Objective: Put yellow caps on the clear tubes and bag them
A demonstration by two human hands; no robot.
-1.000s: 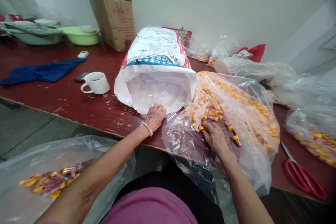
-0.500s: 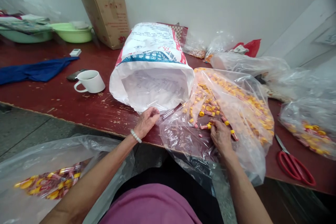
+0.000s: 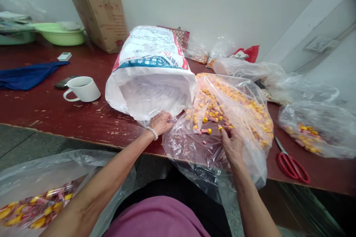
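Observation:
My right hand (image 3: 232, 141) is over the opened clear plastic bag (image 3: 241, 107), its thumb and fingers closed on a small yellow-capped tube (image 3: 220, 128). Another pink-patterned tube with a yellow cap (image 3: 206, 131) lies just left of it, and many more fill the bag behind. At the front lip of a white printed sack (image 3: 150, 50), my left hand (image 3: 161, 122) has its fingers curled around a clear plastic piece (image 3: 173, 119), mostly hidden by the fingers. The sack lies on its side, mouth facing me, with clear plastic inside.
Red-handled scissors (image 3: 292, 166) lie on the right of the dark red table (image 3: 36, 109). A white mug (image 3: 83, 89) and blue cloth (image 3: 30, 76) are left, a cardboard box (image 3: 104, 18) behind. Another bag of capped tubes (image 3: 36, 203) is below the table edge at lower left.
My left hand has moved right and its fingers have closed around the clear piece. My right hand has left one capped tube and shifted to another. The view has turned slightly right.

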